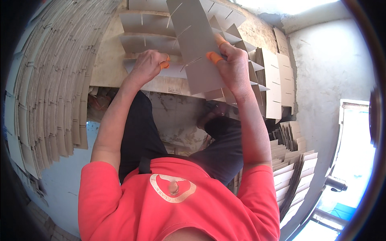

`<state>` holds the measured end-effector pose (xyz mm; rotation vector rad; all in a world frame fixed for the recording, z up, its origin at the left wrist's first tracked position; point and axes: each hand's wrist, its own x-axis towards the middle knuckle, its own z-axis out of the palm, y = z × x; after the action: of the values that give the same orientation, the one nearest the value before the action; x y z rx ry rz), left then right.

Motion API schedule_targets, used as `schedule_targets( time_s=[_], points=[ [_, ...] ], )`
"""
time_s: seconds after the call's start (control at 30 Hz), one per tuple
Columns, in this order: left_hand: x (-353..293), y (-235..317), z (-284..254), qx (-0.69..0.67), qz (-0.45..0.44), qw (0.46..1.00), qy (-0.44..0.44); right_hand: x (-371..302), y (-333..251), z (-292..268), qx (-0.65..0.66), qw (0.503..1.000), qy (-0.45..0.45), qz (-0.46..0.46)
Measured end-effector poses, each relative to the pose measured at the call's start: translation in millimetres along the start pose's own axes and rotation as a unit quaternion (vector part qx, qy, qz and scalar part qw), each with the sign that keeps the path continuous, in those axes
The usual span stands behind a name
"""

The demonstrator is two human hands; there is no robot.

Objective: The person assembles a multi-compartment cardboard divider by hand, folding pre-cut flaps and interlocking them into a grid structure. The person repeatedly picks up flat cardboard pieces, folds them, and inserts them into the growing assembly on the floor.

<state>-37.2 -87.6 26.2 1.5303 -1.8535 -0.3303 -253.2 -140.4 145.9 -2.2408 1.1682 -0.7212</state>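
Both hands grip slotted strip (197, 44): right hand (233, 66) pinches its edge, left hand (146, 66) steadies beside, aligning slots over dividers (144, 42).

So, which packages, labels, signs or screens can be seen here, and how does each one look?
No package, sign or screen shows; only one printed emblem.
Emblem: on the chest of the red shirt, rounded outline, white on red.
Slotted cardboard sheet: plain grey-brown, held by the left hand and the right hand, no label.
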Motion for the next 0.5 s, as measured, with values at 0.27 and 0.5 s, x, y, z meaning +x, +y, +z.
schedule_targets(
  time_s=[0.27,0.5],
  points=[
    [0.7,-11.6,6.9,0.027,-0.01,0.999,-0.019,1.1,7.0,27.0,-0.021,0.997,-0.015,-0.077],
    [7.8,-5.1,7.0,0.028,-0.01,0.999,-0.045,3.1,34.7,77.1,-0.178,0.959,-0.21,-0.064]
  ],
)
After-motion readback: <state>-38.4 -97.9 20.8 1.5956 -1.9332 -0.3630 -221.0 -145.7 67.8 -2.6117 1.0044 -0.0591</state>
